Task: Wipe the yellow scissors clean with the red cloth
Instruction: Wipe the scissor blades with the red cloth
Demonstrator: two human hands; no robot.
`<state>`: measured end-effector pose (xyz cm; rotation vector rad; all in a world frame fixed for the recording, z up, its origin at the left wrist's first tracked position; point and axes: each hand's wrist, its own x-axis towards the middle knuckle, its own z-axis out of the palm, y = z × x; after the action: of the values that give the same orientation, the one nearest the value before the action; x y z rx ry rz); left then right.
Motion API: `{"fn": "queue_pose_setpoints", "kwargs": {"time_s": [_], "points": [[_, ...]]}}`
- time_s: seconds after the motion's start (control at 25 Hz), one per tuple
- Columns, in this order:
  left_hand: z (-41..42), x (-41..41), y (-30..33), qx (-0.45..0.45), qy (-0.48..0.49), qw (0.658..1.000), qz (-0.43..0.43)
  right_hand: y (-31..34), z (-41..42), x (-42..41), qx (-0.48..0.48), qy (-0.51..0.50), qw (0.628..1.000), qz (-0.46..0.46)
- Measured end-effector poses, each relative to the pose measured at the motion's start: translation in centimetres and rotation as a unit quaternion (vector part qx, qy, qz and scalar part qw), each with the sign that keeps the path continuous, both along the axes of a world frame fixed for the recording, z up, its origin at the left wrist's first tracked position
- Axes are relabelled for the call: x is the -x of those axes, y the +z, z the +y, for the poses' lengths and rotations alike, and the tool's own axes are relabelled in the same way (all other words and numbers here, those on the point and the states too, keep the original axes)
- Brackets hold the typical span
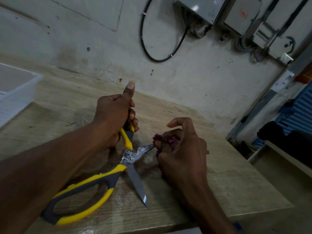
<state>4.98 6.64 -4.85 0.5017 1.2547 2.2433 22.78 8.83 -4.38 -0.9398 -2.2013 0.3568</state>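
A pair of yellow scissors (94, 188) with grey-trimmed handles lies spread wide open above a pale wooden table (228, 183), the lower handle loop nearest the camera and one bare steel blade pointing down toward the table's near edge. The person's left hand (113, 119) grips the upper handle, fingers curled round it and thumb raised straight up. To the right, the right hand (182, 149) holds a bunched red cloth (166, 140) in curled fingers, wrapped against the tip of the other blade, which looks smeared and streaked near the pivot. The cloth reads dark red to purplish in the dim light. At the far left edge of the table stands a translucent plastic container (16, 92). Behind the table rises a stained, pitted wall (101, 39), where a looped black cable (145, 48) hangs below grey electrical boxes (200, 9) and conduit at the upper right.
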Motion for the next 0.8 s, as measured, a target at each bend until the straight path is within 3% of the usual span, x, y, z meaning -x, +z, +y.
{"fn": "queue_pose_setpoints", "kwargs": {"time_s": [0.32,0.8], "points": [[-0.1,0.03,0.15,-0.001,-0.007,1.0,-0.005,0.34,-0.38,0.0,0.005,0.024,1.0,-0.016],[-0.04,0.09,0.23,0.001,0.0,1.0,-0.021,-0.47,-0.8,0.08,0.026,0.038,0.998,0.033]]}}
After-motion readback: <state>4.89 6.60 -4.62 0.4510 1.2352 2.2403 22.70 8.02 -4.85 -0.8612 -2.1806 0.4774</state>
